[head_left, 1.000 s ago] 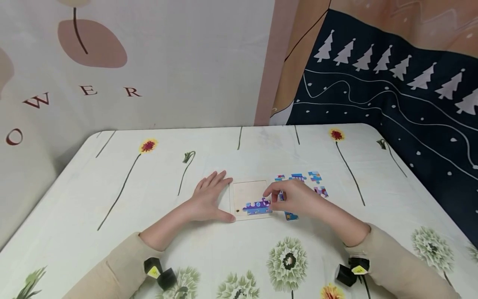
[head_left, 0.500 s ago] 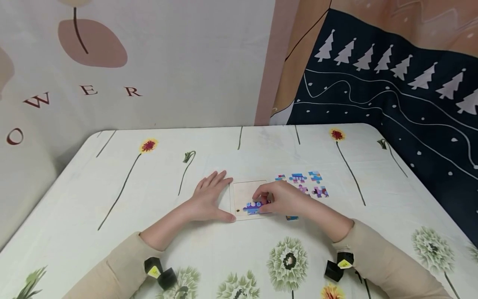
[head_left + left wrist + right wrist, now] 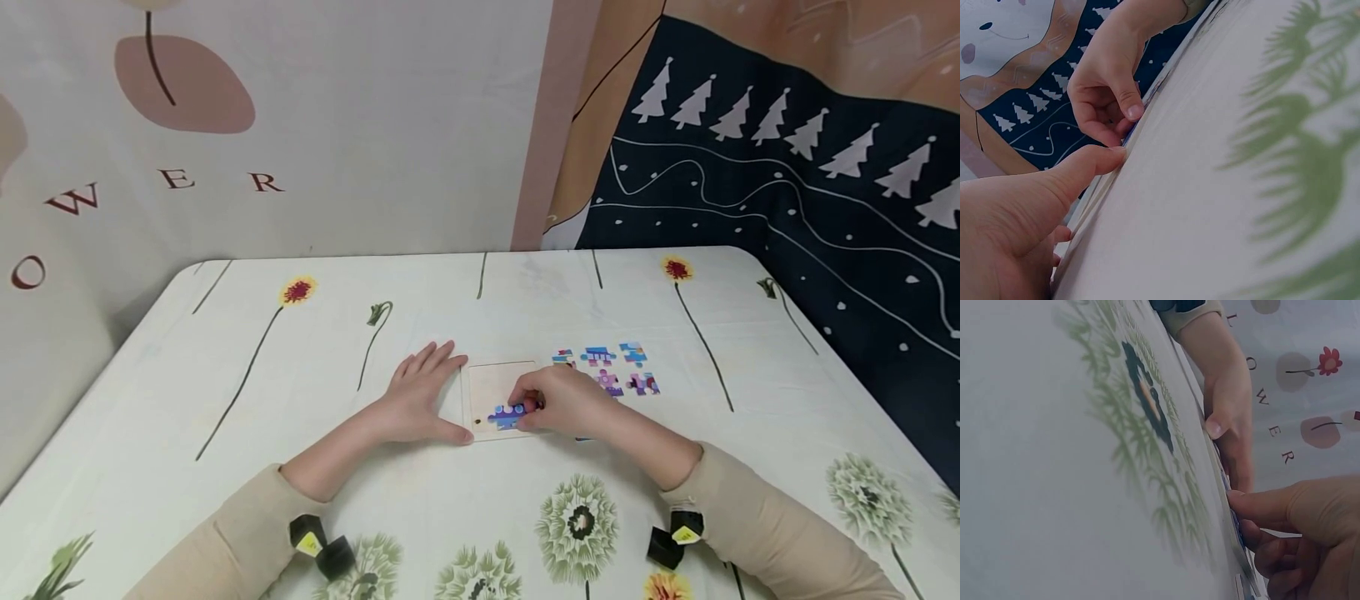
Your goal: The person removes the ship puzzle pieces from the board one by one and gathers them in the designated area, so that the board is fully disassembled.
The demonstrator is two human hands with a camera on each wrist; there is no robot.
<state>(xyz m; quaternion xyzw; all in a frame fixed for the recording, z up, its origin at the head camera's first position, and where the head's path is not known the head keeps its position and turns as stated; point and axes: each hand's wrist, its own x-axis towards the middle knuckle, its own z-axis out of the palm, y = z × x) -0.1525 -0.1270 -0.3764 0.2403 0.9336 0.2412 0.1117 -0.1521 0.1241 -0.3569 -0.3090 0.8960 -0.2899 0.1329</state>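
Note:
A shallow pale puzzle tray (image 3: 497, 380) lies mid-table, with joined purple and blue puzzle pieces (image 3: 502, 417) along its near edge. My left hand (image 3: 420, 402) rests spread at the tray's left side, thumb on the near corner and fingers straight. Over the right part of the joined strip, my right hand (image 3: 572, 402) has its thumb and fingers curled at a puzzle piece, which they mostly cover. A sliver of blue shows below the right hand's fingertips (image 3: 1134, 112) in the left wrist view.
Several loose puzzle pieces (image 3: 598, 357) lie right of the tray, some partly hidden by the right hand. A flower-printed white cloth (image 3: 315, 358) covers the table. Printed hangings (image 3: 375, 125) stand behind it, and a dark tree-patterned cloth (image 3: 712, 183) is at the right.
My right hand has shifted left from the tray's right edge onto the strip's right end, then nearly stopped there. The left hand keeps its place.

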